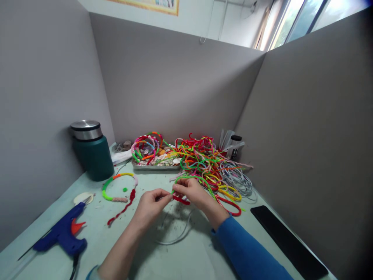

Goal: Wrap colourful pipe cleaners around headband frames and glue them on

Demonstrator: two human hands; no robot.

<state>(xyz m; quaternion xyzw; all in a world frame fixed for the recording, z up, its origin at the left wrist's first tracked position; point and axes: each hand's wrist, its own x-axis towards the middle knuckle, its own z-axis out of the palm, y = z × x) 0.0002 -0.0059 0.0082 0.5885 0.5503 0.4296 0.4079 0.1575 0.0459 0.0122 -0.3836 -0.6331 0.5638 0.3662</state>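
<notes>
My left hand (154, 203) is closed in a pinch, its fingertips at the end of a bright green pipe cleaner (201, 178). Right beside it, my right hand (190, 190) also pinches this strand near the same end. The rest of the strand arches over the right hand's back. Just below the fingers shows a short red fuzzy length (181, 200), partly hidden by the right hand. A thin grey wire (175, 241) curves beneath the hands; whether it joins the red length I cannot tell.
Left lie a multicoloured ring (121, 175) with a red tail, a blue glue gun (62, 233) and a green bottle (92, 153). Behind are a metal tray (155, 167) of rings and pieces, a tangled pipe cleaner heap (201, 155) and wire coils (237, 179). A black slab (287, 241) lies right.
</notes>
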